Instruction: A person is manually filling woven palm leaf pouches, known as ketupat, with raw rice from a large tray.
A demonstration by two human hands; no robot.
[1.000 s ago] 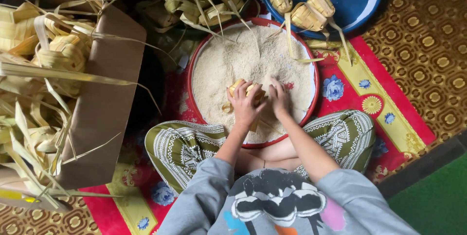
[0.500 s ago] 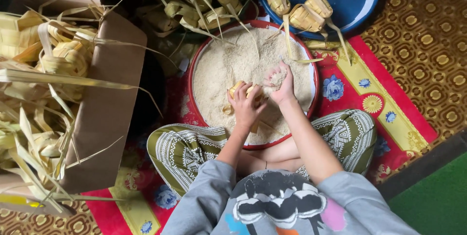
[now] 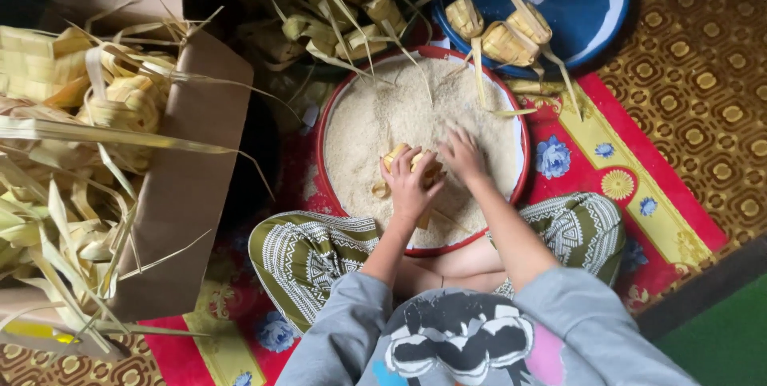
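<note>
While filled pouches [image 3: 505,34] lie on the round blue tray [image 3: 591,2], the left hand [image 3: 409,186] grips a small woven palm-leaf pouch [image 3: 399,156] over the red-rimmed basin of white rice [image 3: 351,138], the right hand [image 3: 463,154] cupped closed in the grains.

View: a single head-worn camera, no second view to share the scene.
Position: above the seated person, over the round red-rimmed basin of white rice [image 3: 323,154].
Direction: straight down; the person's grey sleeves and crossed legs fill the lower edge below the basin.
Nearness: about arm's reach, the basin mid-frame.
Edges: cardboard box of pale woven palm-leaf strips [image 3: 188,186] left of the basin, round blue tray [image 3: 575,10] beyond it, upper right.
</note>
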